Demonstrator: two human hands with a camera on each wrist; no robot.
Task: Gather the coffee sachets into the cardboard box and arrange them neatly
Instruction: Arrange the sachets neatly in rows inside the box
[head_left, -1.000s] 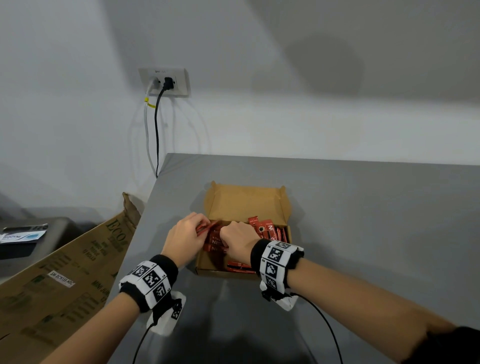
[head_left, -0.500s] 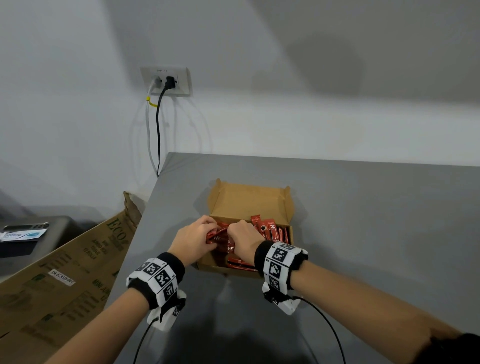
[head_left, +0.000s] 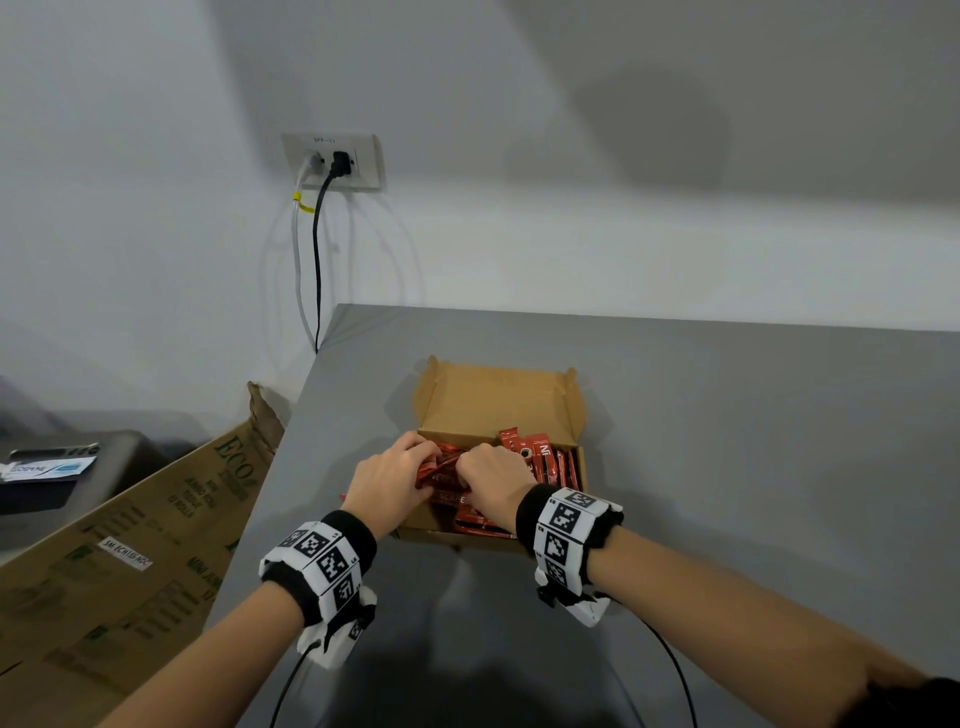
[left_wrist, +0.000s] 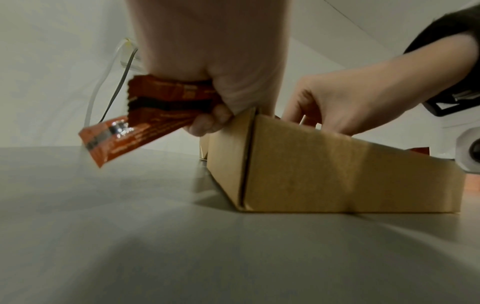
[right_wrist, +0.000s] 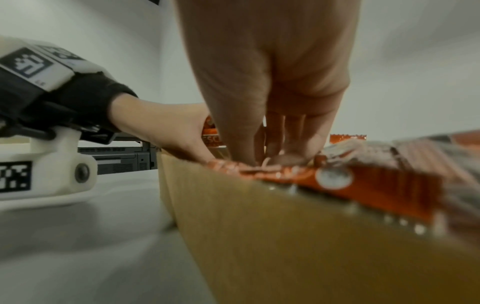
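An open cardboard box (head_left: 498, 400) (left_wrist: 324, 172) (right_wrist: 298, 236) stands on the grey table (head_left: 727, 441), with several red coffee sachets (head_left: 545, 457) (right_wrist: 363, 181) inside. My left hand (head_left: 395, 478) (left_wrist: 215, 86) grips a bundle of red sachets (head_left: 439, 470) (left_wrist: 161, 102) over the box's left wall; their ends stick out past the box. My right hand (head_left: 493, 478) (right_wrist: 272, 131) reaches into the box from the near side, fingers curled down on the same bundle and the sachets under it.
A large flattened brown carton (head_left: 119, 545) leans against the table's left edge. A wall socket (head_left: 332, 161) with two cables hangs behind the table corner. A dark unit (head_left: 62, 473) with a label stands at the far left.
Both hands have come closer together over the box's left part and hold the sachet bundle more tightly. The box has not moved.
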